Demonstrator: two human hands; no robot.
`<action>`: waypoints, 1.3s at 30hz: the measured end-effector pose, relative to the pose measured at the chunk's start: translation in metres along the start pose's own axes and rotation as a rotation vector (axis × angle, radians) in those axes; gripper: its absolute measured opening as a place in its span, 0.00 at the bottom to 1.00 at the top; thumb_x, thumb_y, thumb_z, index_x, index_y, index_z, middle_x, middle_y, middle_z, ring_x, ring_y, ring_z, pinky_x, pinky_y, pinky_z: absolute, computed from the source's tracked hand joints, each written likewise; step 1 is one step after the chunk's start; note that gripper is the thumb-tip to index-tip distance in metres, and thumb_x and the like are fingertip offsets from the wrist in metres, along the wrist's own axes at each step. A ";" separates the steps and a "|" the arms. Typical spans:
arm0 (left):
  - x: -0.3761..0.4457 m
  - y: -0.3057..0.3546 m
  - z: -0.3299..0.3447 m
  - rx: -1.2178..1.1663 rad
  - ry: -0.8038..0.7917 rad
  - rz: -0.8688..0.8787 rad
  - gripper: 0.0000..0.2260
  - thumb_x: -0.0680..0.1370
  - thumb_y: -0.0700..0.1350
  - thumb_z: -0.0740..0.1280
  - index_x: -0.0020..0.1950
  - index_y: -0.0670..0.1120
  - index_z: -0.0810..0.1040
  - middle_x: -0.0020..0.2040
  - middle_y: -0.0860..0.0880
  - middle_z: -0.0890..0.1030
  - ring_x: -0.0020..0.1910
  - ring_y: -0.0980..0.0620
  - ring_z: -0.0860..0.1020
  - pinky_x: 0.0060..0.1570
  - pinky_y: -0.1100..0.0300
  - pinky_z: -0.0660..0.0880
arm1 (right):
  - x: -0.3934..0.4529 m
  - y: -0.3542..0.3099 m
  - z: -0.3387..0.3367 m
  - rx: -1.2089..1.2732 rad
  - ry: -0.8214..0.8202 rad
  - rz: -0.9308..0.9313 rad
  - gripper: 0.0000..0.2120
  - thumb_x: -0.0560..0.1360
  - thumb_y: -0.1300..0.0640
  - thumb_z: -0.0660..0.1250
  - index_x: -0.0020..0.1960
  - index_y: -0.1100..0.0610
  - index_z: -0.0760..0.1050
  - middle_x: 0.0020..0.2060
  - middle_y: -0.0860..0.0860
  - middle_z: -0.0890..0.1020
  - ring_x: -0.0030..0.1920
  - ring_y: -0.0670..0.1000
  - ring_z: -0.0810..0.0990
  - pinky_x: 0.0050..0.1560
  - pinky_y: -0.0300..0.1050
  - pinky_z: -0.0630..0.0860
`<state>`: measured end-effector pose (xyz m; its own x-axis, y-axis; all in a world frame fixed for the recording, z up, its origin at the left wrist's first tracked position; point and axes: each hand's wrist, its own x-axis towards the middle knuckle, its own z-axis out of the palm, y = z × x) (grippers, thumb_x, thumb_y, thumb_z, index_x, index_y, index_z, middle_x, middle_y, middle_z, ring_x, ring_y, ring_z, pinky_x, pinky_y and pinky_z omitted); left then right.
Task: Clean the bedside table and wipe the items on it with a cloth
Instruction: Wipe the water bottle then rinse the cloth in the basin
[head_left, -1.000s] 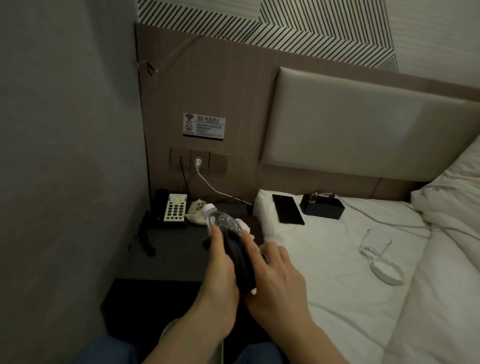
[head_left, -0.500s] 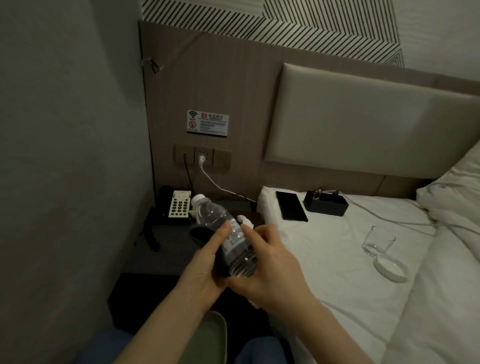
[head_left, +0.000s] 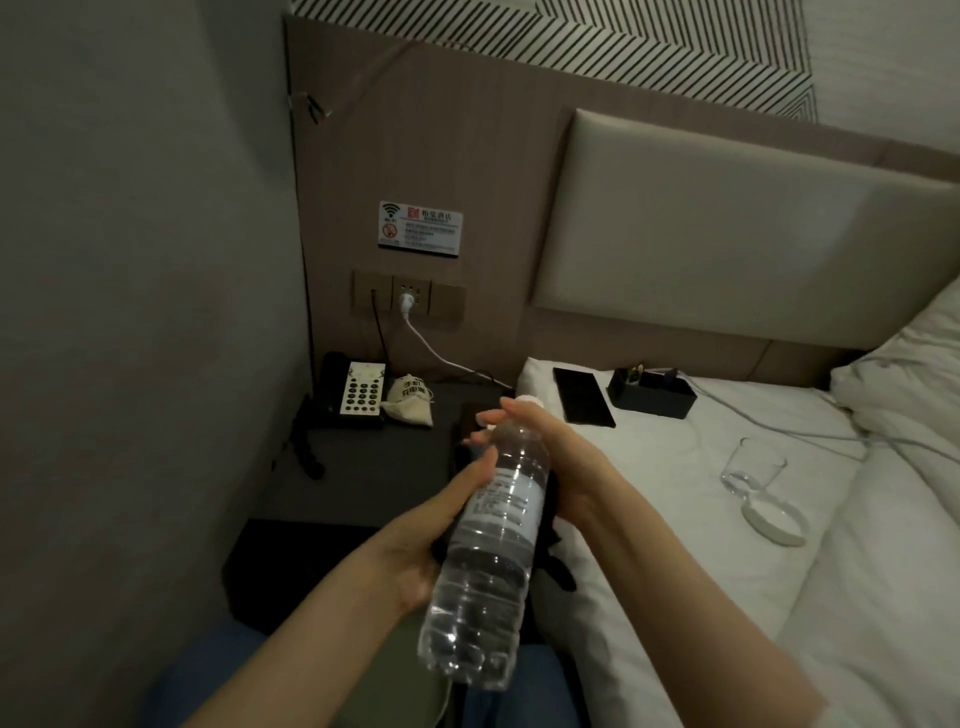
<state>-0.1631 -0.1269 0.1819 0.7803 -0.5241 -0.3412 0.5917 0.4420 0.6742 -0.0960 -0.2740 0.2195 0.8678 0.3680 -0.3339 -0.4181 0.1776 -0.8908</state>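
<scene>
On the dark bench (head_left: 374, 467), a black telephone with a white keypad (head_left: 358, 389) and a small beige cloth pouch (head_left: 410, 402) are seen. A clear plastic water bottle (head_left: 493, 551) is held above the bench edge: the left hand (head_left: 441, 525) is clenched on its body, the right hand (head_left: 540, 447) on its neck with a dark cloth (head_left: 556, 556). A clear glass (head_left: 753, 465) lies on the white bed (head_left: 675, 467).

I see a dark phone (head_left: 583, 396) lying flat on the white bed (head_left: 649, 467), beside a black tray (head_left: 652, 393). A clear glass (head_left: 753, 466) lies tipped on the sheet. A white plug (head_left: 407, 300) sits in the wall socket.
</scene>
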 end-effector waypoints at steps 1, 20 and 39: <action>0.002 0.001 0.000 0.053 0.009 0.014 0.33 0.57 0.57 0.82 0.54 0.39 0.83 0.50 0.39 0.82 0.44 0.43 0.82 0.46 0.49 0.79 | 0.001 0.000 0.001 0.035 0.035 -0.024 0.15 0.70 0.51 0.71 0.50 0.61 0.77 0.40 0.57 0.85 0.42 0.54 0.85 0.40 0.45 0.81; 0.019 -0.017 -0.016 1.453 0.794 0.982 0.27 0.78 0.65 0.48 0.75 0.59 0.60 0.64 0.54 0.73 0.60 0.52 0.72 0.56 0.54 0.74 | 0.003 -0.030 -0.002 0.425 0.625 -0.545 0.16 0.74 0.56 0.72 0.33 0.53 0.68 0.31 0.54 0.78 0.26 0.47 0.79 0.26 0.36 0.75; 0.014 -0.011 0.004 0.041 0.612 0.576 0.14 0.83 0.47 0.57 0.68 0.54 0.74 0.59 0.53 0.80 0.58 0.53 0.78 0.59 0.54 0.74 | -0.013 -0.023 0.052 -0.117 0.601 -1.137 0.13 0.75 0.53 0.71 0.40 0.53 0.67 0.31 0.46 0.78 0.38 0.54 0.80 0.42 0.43 0.78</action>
<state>-0.1596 -0.1416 0.1725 0.9371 0.2679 -0.2238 0.0688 0.4867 0.8708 -0.1119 -0.2360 0.2603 0.7159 -0.4074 0.5670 0.6298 0.0264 -0.7763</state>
